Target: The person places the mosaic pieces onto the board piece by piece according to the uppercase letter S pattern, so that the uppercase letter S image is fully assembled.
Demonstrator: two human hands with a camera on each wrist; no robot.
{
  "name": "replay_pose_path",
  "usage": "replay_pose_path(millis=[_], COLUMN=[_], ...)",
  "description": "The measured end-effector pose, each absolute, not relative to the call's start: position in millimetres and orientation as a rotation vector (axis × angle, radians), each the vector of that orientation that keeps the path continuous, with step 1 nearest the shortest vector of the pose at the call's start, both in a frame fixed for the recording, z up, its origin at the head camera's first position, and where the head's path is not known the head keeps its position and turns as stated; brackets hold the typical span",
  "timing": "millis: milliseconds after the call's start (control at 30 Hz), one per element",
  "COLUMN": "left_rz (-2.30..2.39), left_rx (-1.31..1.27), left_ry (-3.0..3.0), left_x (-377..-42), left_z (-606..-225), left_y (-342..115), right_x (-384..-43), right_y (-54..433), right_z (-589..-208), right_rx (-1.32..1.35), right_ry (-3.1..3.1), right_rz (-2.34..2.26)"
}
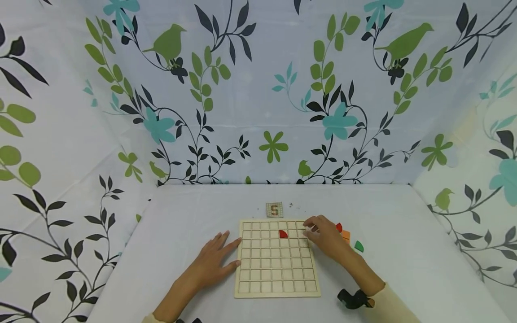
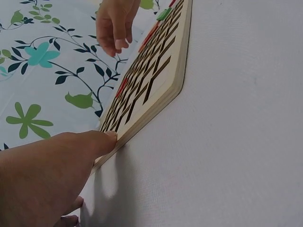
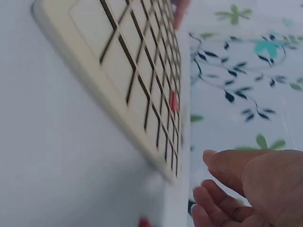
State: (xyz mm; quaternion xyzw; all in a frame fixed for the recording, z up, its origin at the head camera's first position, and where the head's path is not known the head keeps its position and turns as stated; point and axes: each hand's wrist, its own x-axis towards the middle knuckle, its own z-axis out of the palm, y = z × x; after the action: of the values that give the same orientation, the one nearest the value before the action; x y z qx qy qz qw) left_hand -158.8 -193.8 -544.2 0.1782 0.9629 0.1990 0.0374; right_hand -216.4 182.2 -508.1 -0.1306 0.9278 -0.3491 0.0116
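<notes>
Left hand (image 2: 57,165), spread, touches the board (image 1: 278,294); right hand (image 1: 323,234) hovers unclenched; right wrist view misses the green piece (image 1: 359,246).

Gridded board (image 1: 278,264), blurred and cut off in the right wrist view.
The person's right grip (image 1: 326,235) partly hides an orange piece (image 1: 345,234); a blurred red piece (image 3: 144,222) meets that view's bottom edge; the small tile's (image 1: 274,210) mark (S or 5) is unclear.
</notes>
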Motion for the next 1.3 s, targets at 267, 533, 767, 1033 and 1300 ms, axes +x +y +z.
replay_pose_path(millis=[267, 533, 767, 1033, 1300], left_rz=[0.603, 0.611, 0.626, 0.639, 0.642], left_rx=[0.533, 0.53, 0.541, 0.55, 0.535], left_ry=[2.957, 2.964, 2.961, 2.944, 2.942], left_x=[-158.0, -157.3, -159.2, -160.0, -158.9], left_z=[-545.2, -545.5, -544.0, -543.3, -542.6], left_y=[-194.8, -194.5, -193.1, -192.8, -192.5], right_x=[-215.1, -214.1, -221.5, -228.1, -230.6], right_y=[250.7, 287.4, 293.5, 299.2, 302.4], right_z=[-505.3, -512.1, -514.8, -522.8, -531.0], right_rx=[-0.112, -0.12, -0.131, -0.166, -0.208], right_ry=[2.892, 2.873, 2.898, 2.898, 2.868], right_rz=[-1.001, -0.914, -0.89, -0.913, -1.005])
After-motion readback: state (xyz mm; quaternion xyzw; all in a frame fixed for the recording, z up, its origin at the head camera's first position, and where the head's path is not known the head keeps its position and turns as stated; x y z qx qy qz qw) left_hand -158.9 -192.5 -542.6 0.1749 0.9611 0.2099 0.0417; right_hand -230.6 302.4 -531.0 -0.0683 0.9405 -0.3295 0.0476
